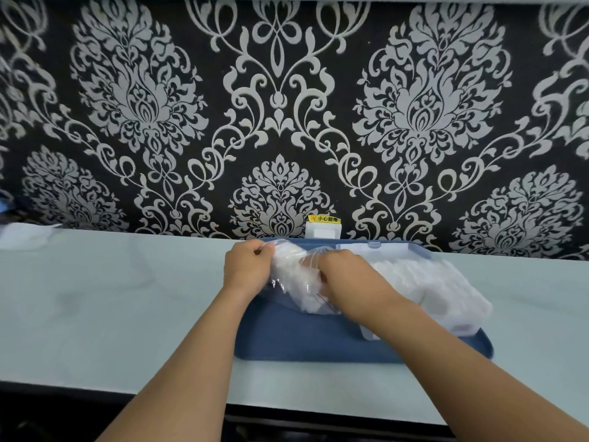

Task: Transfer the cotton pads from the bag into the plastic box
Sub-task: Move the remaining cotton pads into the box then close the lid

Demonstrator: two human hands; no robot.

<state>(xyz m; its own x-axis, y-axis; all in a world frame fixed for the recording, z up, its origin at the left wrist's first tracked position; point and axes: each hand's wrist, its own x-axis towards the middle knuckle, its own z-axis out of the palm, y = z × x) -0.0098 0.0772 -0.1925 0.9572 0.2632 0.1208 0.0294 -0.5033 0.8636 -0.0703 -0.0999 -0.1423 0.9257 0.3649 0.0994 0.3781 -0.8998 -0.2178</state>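
A clear plastic bag point(296, 275) of white cotton pads lies on a blue tray point(306, 339), its mouth facing left. My left hand point(247, 266) pinches the bag's upper left rim. My right hand point(342, 275) reaches into the bag's mouth, its fingers hidden among the pads. To the right, a clear plastic box point(446, 291) on the tray holds white cotton pads point(414, 275); its open lid point(376, 247) stands at the back.
The tray sits on a pale countertop point(127, 298) against a black and silver patterned wall. A white socket point(323, 229) with a yellow label is on the wall behind the tray. Some white material point(25, 237) lies at the far left.
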